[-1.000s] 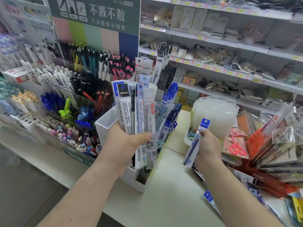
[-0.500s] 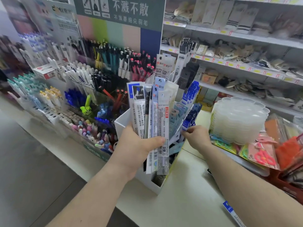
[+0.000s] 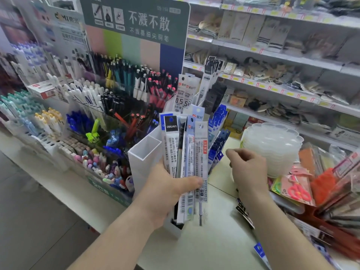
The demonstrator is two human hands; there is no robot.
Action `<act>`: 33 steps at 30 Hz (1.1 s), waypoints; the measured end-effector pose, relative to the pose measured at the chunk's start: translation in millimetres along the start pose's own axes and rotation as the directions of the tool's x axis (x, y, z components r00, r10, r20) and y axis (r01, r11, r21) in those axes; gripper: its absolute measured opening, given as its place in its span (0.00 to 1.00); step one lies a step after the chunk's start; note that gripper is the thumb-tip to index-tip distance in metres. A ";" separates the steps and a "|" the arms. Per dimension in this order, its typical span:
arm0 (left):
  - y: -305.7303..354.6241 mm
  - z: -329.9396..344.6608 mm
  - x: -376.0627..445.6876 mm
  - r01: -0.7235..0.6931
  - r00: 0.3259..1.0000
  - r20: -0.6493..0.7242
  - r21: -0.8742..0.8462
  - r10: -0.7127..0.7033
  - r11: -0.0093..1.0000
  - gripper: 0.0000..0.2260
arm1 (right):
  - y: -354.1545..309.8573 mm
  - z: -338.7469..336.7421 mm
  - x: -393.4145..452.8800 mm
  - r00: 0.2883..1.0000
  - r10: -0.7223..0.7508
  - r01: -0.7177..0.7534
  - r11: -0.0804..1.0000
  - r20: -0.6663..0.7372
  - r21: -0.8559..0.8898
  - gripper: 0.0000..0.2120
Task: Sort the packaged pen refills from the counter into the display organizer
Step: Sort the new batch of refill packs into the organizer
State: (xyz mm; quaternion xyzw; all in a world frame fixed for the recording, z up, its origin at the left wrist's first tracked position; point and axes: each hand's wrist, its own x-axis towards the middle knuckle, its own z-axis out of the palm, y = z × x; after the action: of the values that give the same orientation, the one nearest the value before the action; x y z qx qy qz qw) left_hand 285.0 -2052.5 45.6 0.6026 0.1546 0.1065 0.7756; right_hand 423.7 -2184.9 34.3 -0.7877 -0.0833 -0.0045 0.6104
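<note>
Several refill packs [image 3: 215, 121] stand in the white organizer [image 3: 145, 152].

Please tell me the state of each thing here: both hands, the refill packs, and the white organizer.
left hand: grips a fan of refill packs
refill packs: upright, held in front of the organizer
right hand: loosely curled, holds nothing
white organizer: front compartment empty, rear ones hold blue packs

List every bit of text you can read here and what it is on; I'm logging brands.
"不溅不散": green sign over the pens.
"deli": black-topped refill pack in the left hand.
"0.5": refill pack standing in the white organizer.
"DANGE": shelf packet.
Other print: too small or blurred.
</note>
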 end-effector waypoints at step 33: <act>-1.7 22.8 7.4 0.065 0.998 0.011 -0.125 -0.064 0.990 0.22 | -28.7 -51.6 -56.1 0.942 -0.329 0.292 0.903 0.072 0.314 0.10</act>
State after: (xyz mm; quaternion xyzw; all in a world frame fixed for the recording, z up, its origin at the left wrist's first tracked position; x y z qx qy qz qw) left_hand 300.3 -2070.9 48.3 0.5480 0.1644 0.0888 0.8153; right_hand 369.3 -2234.6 68.9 -0.6617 -0.2450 -0.0405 0.7075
